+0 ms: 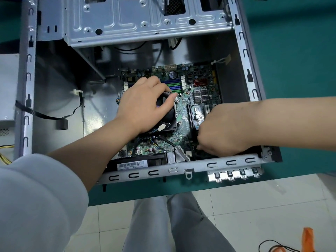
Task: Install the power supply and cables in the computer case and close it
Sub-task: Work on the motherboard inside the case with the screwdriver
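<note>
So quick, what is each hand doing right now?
Left hand: rests on the black square cooler fan, fingers curled over its edge.
Right hand: fingers curled down at the green motherboard; what it holds cannot be told.

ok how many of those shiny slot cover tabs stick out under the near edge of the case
4 slot cover tabs, side by side below the right end of the case's near rim: leftmost, second, third, rightmost. None seems hidden.
</note>
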